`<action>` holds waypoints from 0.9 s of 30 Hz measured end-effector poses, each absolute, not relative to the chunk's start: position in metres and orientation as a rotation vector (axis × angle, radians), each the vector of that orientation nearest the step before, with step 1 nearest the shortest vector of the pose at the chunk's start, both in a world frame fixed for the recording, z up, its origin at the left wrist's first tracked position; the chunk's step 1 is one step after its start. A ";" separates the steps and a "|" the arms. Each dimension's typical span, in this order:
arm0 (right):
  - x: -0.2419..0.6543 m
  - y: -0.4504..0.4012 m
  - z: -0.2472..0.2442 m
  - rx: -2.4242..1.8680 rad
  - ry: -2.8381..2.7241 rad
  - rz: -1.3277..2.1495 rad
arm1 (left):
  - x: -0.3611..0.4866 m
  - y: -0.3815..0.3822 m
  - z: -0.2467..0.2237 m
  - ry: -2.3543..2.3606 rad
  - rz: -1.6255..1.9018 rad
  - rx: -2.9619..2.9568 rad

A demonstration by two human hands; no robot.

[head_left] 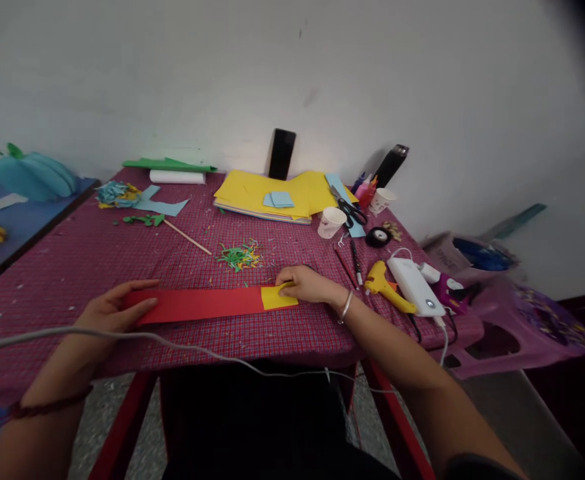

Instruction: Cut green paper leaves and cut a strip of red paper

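Note:
A long red paper strip (pixel 202 305) lies across the near part of the checked tablecloth. My left hand (pixel 115 308) grips its left end, thumb on top and fingers behind. At the strip's right end is a small yellow piece of paper (pixel 277 299). My right hand (pixel 306 283) pinches the yellow paper's upper right part, where a bit of it looks folded up. Just behind the strip sits a pile of green and yellow paper shreds (pixel 240 256).
Yellow sheets (pixel 252 190) lie at the back near a leaning phone (pixel 282 153). On the right are a paper cup (pixel 331 223), scissors (pixel 348 208), a yellow glue gun (pixel 387 287) and a white power bank (pixel 415 285). A grey cable (pixel 172 341) crosses in front.

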State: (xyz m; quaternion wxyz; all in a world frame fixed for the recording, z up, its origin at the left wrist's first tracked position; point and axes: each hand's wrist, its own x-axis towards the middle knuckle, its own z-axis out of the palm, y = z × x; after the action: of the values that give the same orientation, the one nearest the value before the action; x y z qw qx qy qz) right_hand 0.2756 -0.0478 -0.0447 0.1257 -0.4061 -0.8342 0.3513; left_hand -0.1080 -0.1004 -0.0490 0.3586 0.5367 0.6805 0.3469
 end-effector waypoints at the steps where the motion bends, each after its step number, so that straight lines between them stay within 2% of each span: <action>1: 0.276 -0.048 -0.045 -1.175 -2.435 1.019 | -0.106 -0.102 -0.049 1.728 0.934 1.348; 6: 0.277 -0.049 -0.045 -1.151 -2.461 0.989 | -0.096 -0.106 -0.041 1.681 1.000 1.267; 27: 0.276 -0.051 -0.043 -1.225 -2.480 0.951 | -0.104 -0.108 -0.041 1.668 0.861 1.428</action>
State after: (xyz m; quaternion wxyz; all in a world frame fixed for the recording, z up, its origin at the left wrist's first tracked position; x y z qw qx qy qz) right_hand 0.2757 -0.0514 -0.0429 0.1079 -0.4165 -0.8429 0.3232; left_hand -0.1045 -0.1078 -0.0411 0.3815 0.5598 0.6537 0.3374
